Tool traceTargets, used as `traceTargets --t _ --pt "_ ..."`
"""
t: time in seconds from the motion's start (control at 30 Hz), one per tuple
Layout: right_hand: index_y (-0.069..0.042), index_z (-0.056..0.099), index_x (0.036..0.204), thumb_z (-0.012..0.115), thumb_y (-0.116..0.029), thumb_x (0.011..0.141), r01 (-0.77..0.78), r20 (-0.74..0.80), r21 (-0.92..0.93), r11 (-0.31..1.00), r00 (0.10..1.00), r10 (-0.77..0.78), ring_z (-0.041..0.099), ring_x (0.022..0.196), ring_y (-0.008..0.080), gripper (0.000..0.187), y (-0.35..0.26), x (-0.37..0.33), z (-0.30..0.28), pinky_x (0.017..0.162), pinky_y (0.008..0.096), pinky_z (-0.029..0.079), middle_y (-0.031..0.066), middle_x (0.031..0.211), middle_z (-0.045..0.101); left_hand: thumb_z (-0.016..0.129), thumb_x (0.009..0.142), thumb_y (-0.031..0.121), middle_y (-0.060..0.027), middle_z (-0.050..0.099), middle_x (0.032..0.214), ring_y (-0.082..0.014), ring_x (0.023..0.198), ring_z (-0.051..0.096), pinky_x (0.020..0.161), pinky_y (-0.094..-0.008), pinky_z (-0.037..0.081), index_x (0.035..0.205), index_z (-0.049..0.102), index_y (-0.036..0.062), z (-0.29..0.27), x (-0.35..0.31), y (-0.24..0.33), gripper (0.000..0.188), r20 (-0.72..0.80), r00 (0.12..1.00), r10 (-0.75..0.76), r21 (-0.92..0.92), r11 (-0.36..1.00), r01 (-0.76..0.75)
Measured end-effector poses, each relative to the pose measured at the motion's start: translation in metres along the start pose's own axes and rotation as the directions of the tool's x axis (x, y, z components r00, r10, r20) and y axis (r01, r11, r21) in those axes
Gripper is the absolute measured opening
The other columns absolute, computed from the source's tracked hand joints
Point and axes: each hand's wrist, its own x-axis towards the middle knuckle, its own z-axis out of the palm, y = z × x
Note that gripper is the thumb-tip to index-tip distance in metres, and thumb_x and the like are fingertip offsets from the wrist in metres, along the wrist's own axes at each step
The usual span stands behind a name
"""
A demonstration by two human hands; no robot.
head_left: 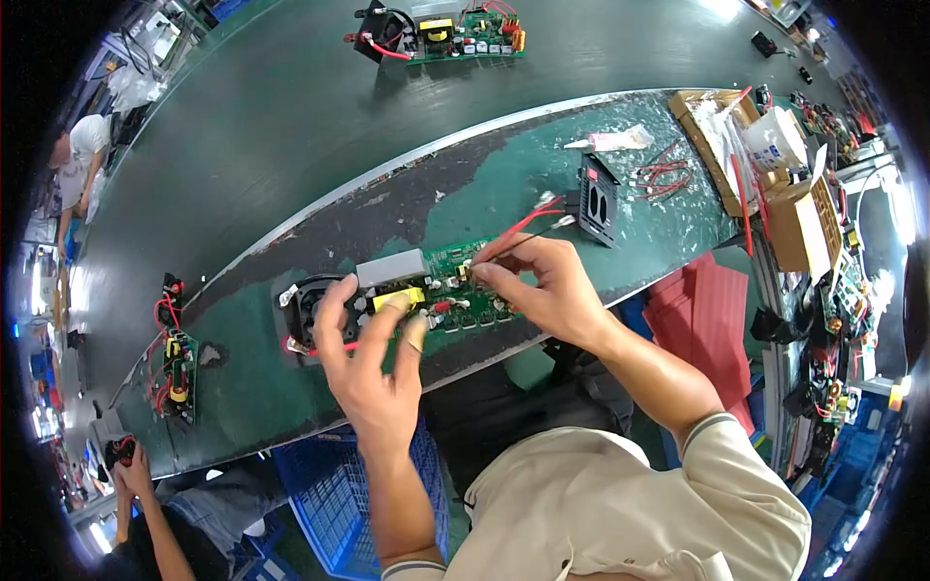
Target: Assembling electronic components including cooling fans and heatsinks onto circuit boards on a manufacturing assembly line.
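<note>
A green circuit board (455,261) lies in front of me, with a grey metal block (391,267), a yellow-wrapped transformer (398,299) and a black fan panel (308,312) at its left end. My left hand (371,373) is spread over the fan panel and transformer, fingertips resting on them. At the board's right part, my right hand (544,288) pinches a wire (523,243) close to the components; its very tip is hidden by the fingers. Red and black leads run from there to a black end panel (598,200) with oval openings, standing to the right.
Beyond the panel lie a white tube (618,139) and loose red wires (663,176). A cardboard box (712,145) stands at the right. Other boards sit on the left (177,373) and on the far dark belt (465,44). Below is a blue basket (334,504). Another person's hands (133,476) are lower left.
</note>
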Motion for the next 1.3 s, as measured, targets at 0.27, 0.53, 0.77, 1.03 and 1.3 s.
traceTargets --t 0.27,0.53,0.77,1.03,1.3 --pt "0.002 0.067 0.090 0.070 -0.003 0.083 0.385 0.211 -0.450 0.806 0.923 -0.323 0.067 0.077 0.0331 0.009 0.022 0.036 0.020 0.066 0.0372 0.055 0.0145 0.091 0.069 0.085 0.063 0.034 -0.0162 0.018 0.158 -0.0485 0.143 0.015 0.109 -0.0654 0.020 0.118 0.069 0.0229 0.003 0.015 0.017 0.059 0.506 0.852 -0.137 0.495 0.855 -0.156" --pt "0.003 0.067 0.089 0.069 0.001 0.081 0.398 0.244 -0.439 0.806 0.916 -0.319 0.067 0.080 0.0325 0.009 0.023 0.039 0.022 0.069 0.0367 0.056 0.0131 0.093 0.069 0.086 0.062 0.039 -0.0136 0.018 0.159 -0.0482 0.143 0.016 0.107 -0.0687 0.021 0.122 0.064 0.0165 0.004 0.020 0.014 0.068 0.541 0.827 -0.152 0.497 0.851 -0.168" --pt "0.003 0.067 0.087 0.069 0.001 0.081 0.393 0.244 -0.430 0.813 0.917 -0.315 0.067 0.080 0.0321 0.007 0.023 0.037 0.020 0.068 0.0378 0.055 0.0129 0.093 0.068 0.086 0.064 0.034 -0.0142 0.018 0.159 -0.0472 0.144 0.014 0.109 -0.0669 0.019 0.125 0.063 0.0165 0.004 0.022 0.017 0.067 0.563 0.806 -0.185 0.510 0.845 -0.163" --pt "0.003 0.066 0.089 0.070 -0.001 0.081 0.418 0.267 -0.460 0.783 0.906 -0.327 0.067 0.078 0.0333 0.009 0.022 0.039 0.022 0.067 0.0389 0.055 0.0134 0.092 0.068 0.087 0.061 0.034 -0.0128 0.021 0.159 -0.0465 0.143 0.018 0.109 -0.0666 0.020 0.123 0.062 0.0093 0.011 0.021 0.015 0.071 0.558 0.817 -0.146 0.512 0.835 -0.201" --pt "0.002 0.065 0.091 0.068 -0.003 0.083 0.410 0.265 -0.448 0.794 0.910 -0.321 0.066 0.072 0.0331 0.010 0.018 0.040 0.024 0.064 0.0376 0.053 0.0156 0.088 0.067 0.084 0.065 0.040 -0.0132 0.032 0.152 -0.0434 0.141 0.025 0.107 -0.0646 0.025 0.118 0.066 0.0091 0.007 0.025 0.014 0.064 0.532 0.843 -0.083 0.477 0.852 -0.217"
